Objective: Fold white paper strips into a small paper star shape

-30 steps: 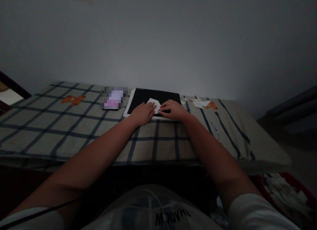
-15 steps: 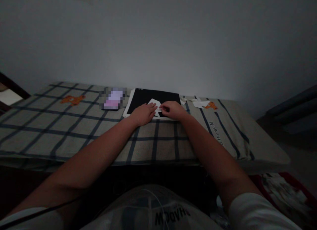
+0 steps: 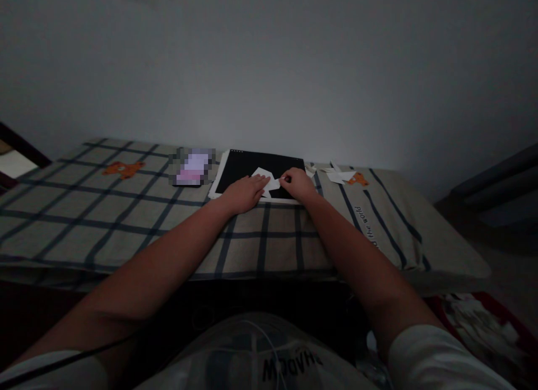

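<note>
A white folded paper [image 3: 263, 172] with angled edges lies on a black-covered pad [image 3: 244, 165]. My left hand [image 3: 246, 193] rests flat on the paper, its fingers stretched out and pressing it against the pad. On the opposite side, my right hand [image 3: 297, 185] has thumb and forefinger pinched at the paper's right tip. The other fingers of that hand are curled in. Part of the paper is hidden under my left fingers.
A checked cloth [image 3: 138, 210] covers the table against the wall. Left of the pad lies a phone [image 3: 193, 168] with a lit, blurred screen. A white folded-paper piece [image 3: 338, 175] lies at the right. Below right is a red container [image 3: 483, 306] with cloth-like contents.
My right hand has moved slightly right and turned, with a paper tip now showing at its fingertips. My left hand stays almost in place on the paper.
</note>
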